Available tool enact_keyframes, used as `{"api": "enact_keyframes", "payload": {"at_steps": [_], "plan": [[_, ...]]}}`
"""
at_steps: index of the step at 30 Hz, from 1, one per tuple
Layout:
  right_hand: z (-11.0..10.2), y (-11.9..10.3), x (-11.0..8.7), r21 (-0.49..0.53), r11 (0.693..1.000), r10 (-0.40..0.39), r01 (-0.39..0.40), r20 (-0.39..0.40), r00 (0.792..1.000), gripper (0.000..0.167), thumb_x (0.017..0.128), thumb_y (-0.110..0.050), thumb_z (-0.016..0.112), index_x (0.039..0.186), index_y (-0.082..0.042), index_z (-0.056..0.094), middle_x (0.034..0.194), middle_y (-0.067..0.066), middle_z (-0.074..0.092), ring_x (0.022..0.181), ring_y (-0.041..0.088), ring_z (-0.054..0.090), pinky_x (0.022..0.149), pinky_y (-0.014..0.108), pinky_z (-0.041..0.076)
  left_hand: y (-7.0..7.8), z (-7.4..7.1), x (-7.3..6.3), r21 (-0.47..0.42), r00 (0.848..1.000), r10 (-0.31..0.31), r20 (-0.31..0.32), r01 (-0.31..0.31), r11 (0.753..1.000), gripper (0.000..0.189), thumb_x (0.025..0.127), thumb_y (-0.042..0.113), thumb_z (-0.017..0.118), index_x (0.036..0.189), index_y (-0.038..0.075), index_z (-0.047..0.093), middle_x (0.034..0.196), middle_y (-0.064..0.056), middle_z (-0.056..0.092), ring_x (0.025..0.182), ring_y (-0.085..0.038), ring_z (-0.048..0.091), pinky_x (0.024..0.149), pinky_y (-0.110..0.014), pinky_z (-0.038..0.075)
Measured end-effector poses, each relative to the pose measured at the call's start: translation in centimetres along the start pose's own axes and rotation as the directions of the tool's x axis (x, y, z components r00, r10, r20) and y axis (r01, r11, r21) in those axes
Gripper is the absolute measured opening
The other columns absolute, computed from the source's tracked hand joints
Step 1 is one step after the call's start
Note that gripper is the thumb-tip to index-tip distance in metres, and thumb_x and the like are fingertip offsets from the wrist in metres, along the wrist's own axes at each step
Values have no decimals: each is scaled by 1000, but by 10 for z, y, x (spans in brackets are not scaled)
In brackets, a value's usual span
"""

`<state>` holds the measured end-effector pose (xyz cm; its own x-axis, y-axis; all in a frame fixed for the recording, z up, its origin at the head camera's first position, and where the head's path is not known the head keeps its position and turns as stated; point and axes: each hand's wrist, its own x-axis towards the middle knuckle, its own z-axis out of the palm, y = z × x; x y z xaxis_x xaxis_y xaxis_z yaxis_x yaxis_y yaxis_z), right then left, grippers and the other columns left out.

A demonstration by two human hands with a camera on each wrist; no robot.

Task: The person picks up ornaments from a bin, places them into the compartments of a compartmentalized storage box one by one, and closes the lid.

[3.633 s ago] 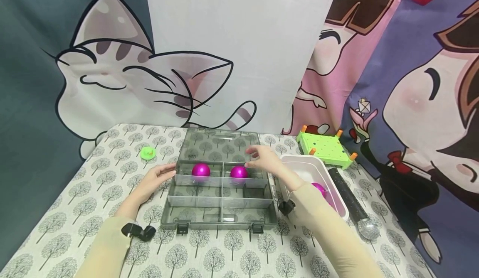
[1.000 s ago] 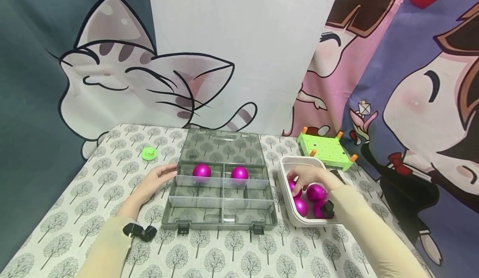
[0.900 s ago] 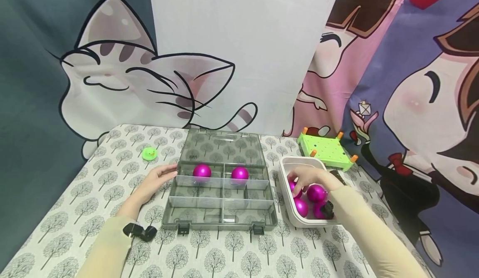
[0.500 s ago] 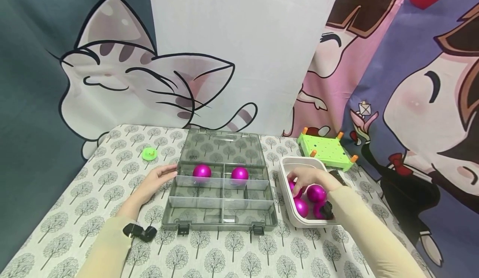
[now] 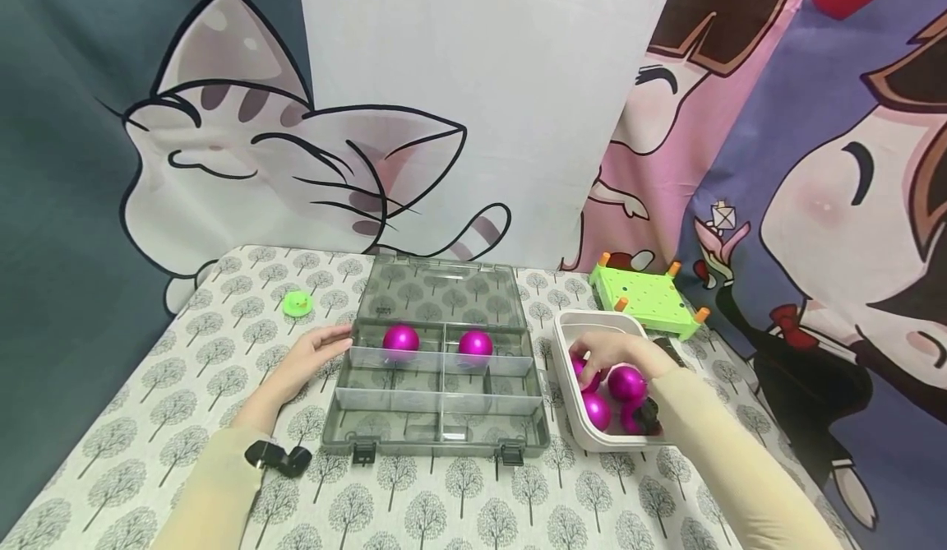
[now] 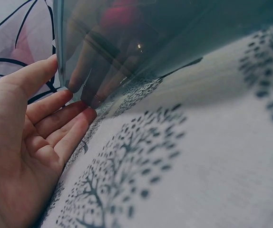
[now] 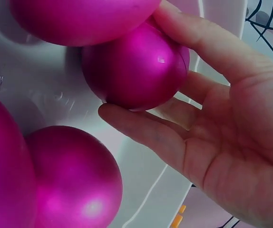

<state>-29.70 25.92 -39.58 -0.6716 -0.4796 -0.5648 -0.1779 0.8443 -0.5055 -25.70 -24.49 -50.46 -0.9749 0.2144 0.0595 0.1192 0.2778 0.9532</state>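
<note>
Cloth backdrop point(image 5: 488, 81) printed with cartoon figures, standing behind a tree-patterned tablecloth point(image 5: 422, 521). Far left: a small green duck toy point(image 5: 297, 303) lies well apart from the hands. Left hand point(image 5: 307, 361): fingers relaxed and grasping nothing, fingertips resting against the left wall of the transparent gray box point(image 5: 436, 450). This light contact is probably enough to steady the box; a firm push could shift it. Centre: the box is open, its lid point(image 5: 444, 291) toward the backdrop; the back row bears a left ball point(image 5: 401, 342) and a right ball point(image 5: 476, 347), one per compartment. Right of the box, near it: a white tub point(image 5: 564, 328). The right hand point(image 5: 610, 351) reaches inside, thumb and fingers curled round the held ball point(image 7: 131, 69), close to the tub's left wall. A neighbouring ball point(image 7: 84, 19) seems to touch it, though overlap alone cannot be excluded. For a sound grasp, fingertips should pass the ball's widest part and oppose the thumb, since the glossy surface may slip; a straight lift would best avoid dragging the neighbour. Far right: a green pegboard stand point(image 5: 644, 295) with orange legs.
</note>
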Motion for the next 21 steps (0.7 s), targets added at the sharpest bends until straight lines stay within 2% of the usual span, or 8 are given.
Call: {"api": "enact_keyframes", "payload": {"at_steps": [4, 10, 12, 15, 18, 21], "plan": [[-3, 2, -5, -50, 998, -35, 34, -27, 999, 43, 74, -7, 79, 113, 3, 65, 98, 6, 66, 70, 10, 63, 65, 27, 58, 1, 0, 0, 1, 1000, 1, 2, -1, 1000, 54, 99, 22, 57, 142, -7, 41, 147, -27, 44, 133, -42, 45, 116, -51, 31], [-13, 3, -16, -108, 989, -117, 105, -111, 987, 50, 74, -12, 81, 118, 6, 64, 100, 11, 68, 78, 10, 64, 69, 25, 59, 2, 0, -1, -2, 1000, 2, 3, -2, 1000, 55, 99, 22, 57, 142, -7, 41, 147, -27, 43, 133, -43, 45, 115, -53, 31], [-16, 4, -18, -164, 978, -153, 126, -165, 974, 54, 72, -16, 83, 119, 5, 64, 102, 12, 69, 82, 12, 64, 72, 25, 58, 3, 0, -1, 4, 1000, -1, 3, 1, 1000, 54, 99, 22, 56, 143, -7, 41, 146, -27, 45, 131, -43, 47, 114, -48, 35], [-19, 5, -20, -229, 965, -185, 129, -244, 952, 59, 71, -22, 84, 122, 1, 65, 110, 14, 71, 90, 17, 66, 77, 26, 54, 3, 0, -1, 12, 1000, -1, 4, 1, 1000, 54, 99, 22, 56, 143, -6, 41, 145, -27, 46, 130, -42, 48, 110, -34, 41], [-20, 7, -22, -211, 969, -186, 125, -297, 937, 61, 72, -25, 83, 126, -2, 64, 118, 17, 68, 102, 28, 66, 83, 31, 54, 3, 0, -1, 14, 1000, 0, 4, 0, 1000, 54, 99, 22, 57, 142, -7, 42, 145, -26, 46, 130, -41, 48, 107, -25, 42], [-21, 9, -25, -142, 980, -178, 138, -335, 925, 61, 76, -25, 81, 129, -2, 60, 121, 20, 66, 110, 36, 64, 88, 38, 55, 2, -1, 0, 12, 1000, 5, 6, -5, 1000, 54, 99, 22, 57, 142, -7, 41, 145, -27, 46, 130, -42, 48, 111, -35, 41]]}}
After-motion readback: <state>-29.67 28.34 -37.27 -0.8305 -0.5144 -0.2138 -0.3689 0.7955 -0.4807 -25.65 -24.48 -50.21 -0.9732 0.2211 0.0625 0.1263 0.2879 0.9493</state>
